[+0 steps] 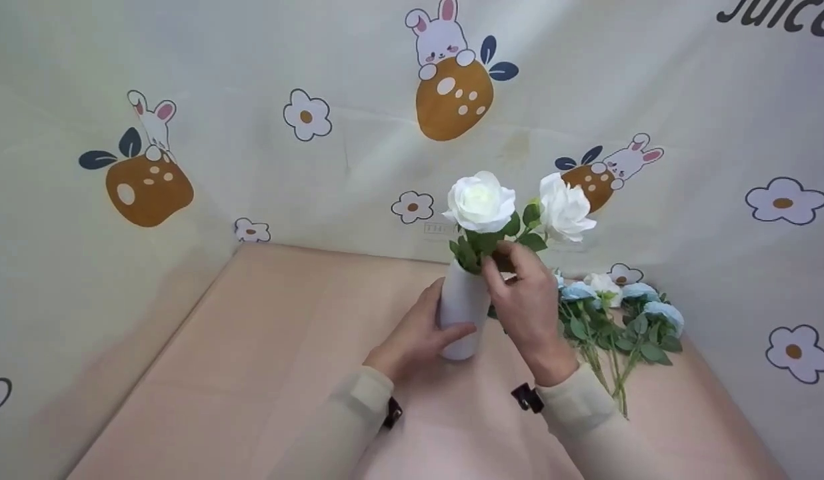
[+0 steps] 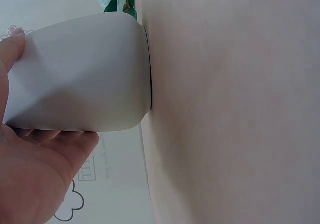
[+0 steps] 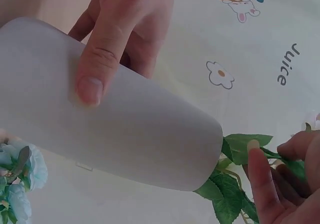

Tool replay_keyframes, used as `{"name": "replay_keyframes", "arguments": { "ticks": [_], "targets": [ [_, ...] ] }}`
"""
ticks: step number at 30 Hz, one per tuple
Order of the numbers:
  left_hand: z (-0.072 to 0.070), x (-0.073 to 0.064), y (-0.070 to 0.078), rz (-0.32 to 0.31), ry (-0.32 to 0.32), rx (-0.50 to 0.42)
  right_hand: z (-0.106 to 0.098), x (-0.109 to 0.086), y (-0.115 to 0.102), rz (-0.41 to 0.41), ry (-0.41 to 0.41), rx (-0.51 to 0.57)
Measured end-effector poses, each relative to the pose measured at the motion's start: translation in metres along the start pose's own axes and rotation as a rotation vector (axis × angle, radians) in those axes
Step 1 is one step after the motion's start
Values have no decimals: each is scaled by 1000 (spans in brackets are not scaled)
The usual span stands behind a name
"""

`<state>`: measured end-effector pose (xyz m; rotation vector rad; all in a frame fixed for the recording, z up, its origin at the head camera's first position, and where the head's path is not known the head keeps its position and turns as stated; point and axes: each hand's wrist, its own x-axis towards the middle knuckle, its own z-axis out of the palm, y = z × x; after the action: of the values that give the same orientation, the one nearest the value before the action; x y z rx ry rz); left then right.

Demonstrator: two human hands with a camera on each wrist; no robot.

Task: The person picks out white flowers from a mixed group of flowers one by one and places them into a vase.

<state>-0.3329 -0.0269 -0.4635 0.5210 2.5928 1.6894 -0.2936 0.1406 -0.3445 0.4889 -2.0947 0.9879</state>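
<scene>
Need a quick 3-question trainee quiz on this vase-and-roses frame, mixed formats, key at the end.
1. True or false: the left hand holds the vase.
2. How many white roses stand in the vase?
3. Where do the blue flowers lie? A) inside the vase B) on the table, right of the vase C) in the left hand

Key:
1. True; its thumb and fingers wrap the vase's body.
2. Two; the right hand pinches the stems at the mouth.
3. B
</scene>
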Motion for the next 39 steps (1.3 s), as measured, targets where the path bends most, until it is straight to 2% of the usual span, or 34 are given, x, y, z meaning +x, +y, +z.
{"name": "replay_keyframes", "arguments": {
  "ticks": [3,6,13,26,35,39],
  "targets": [
    [0,2,-1,34,13,9,3,-1,2,-45,-12,-19],
    [0,2,-1,54,16,21,5,-2,4,-54,-47,-16],
    [0,2,-1,32,6,16,2,-6,5,-68,-97,1],
    [1,0,-2,44,14,1,-12,-24,14,-98,-61,30],
    [2,0,-2,52,22,15,-23,-38,27,-58,-64,49],
    [1,0,-2,33,16,20,-28,-44,35,-72,-51,5]
  ]
}}
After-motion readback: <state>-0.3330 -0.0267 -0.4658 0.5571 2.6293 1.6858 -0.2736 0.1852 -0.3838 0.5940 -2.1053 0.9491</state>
